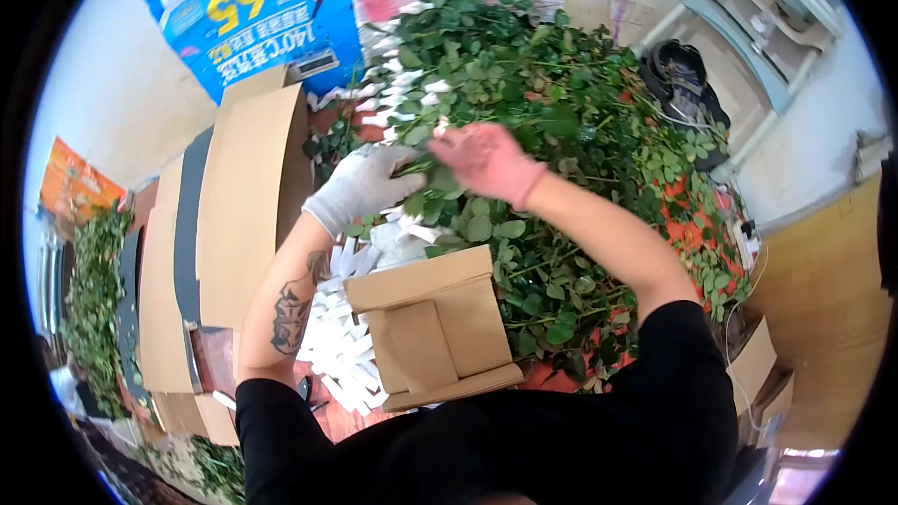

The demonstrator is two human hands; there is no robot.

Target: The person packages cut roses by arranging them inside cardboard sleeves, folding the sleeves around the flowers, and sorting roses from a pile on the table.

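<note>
My left hand (360, 185), in a pale grey-white glove, is closed around a leafy green stem (412, 167). Just to its right, my right hand (491, 164) in a pink glove has its fingers pinched together. A small whitish tip (441, 126) shows by those fingertips; what they hold is not clear. Under and behind both hands spreads a large heap of leafy stems (561, 122), probably cut roses. Along the heap's left side, several stems end in white sleeved heads (398, 98).
Close to my body stands an open cardboard box (435, 332), with a pile of white paper-like strips (341, 355) beside it. Large cardboard sheets (248, 178) stand at left. A chair (739, 47) with a dark bag (683, 84) is at the back right.
</note>
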